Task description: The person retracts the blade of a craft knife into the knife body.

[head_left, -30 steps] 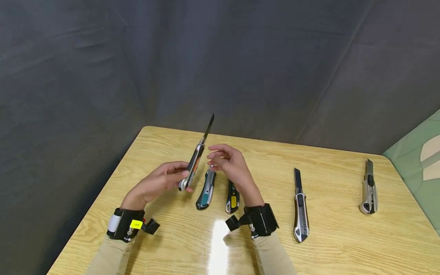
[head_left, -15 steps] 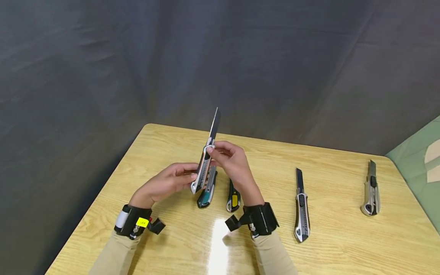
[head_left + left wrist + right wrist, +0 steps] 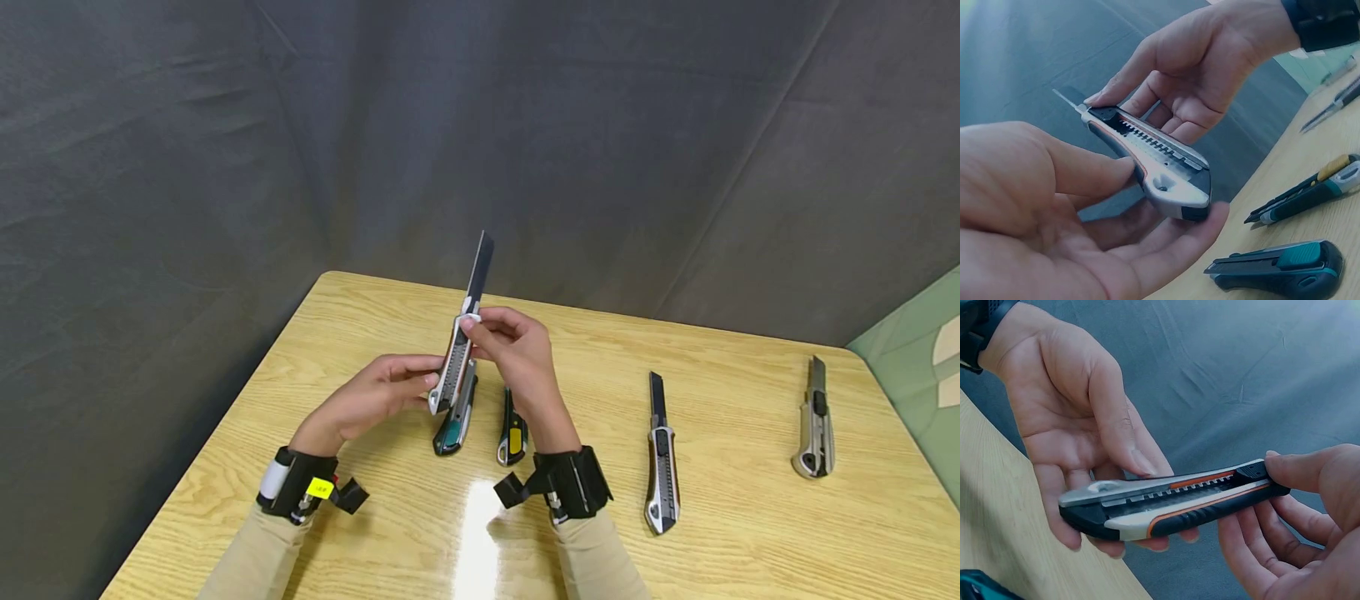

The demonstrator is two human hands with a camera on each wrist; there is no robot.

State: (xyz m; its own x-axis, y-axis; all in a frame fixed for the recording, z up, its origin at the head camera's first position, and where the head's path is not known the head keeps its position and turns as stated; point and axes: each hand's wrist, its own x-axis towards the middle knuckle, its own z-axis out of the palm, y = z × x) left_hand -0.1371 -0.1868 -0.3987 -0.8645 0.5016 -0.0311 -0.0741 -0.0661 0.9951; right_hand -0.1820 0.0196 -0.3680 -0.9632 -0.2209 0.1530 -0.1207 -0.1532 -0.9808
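Both hands hold one silver-and-black utility knife (image 3: 454, 367) with orange trim above the table, its dark blade (image 3: 480, 271) extended and pointing up and away. My left hand (image 3: 378, 396) grips the butt end between thumb and fingers. At the blade end, my right hand (image 3: 517, 350) pinches the body, its thumb near the black slider (image 3: 1250, 470). Below the held knife lies a teal-and-grey utility knife (image 3: 454, 429), partly hidden by it in the head view. Beside that, a black-and-yellow utility knife (image 3: 513, 437) lies partly behind my right hand.
A silver-and-black utility knife (image 3: 662, 475) with its blade out lies on the wooden table (image 3: 735, 517) to the right. Farther right lies a metallic utility knife (image 3: 815, 429), blade out. Dark cloth (image 3: 570, 150) hangs behind the table's back edge.
My right hand, earlier apart from the knife, now pinches its blade end. The knife has turned to show its slider side and moved right and slightly up with my left hand.
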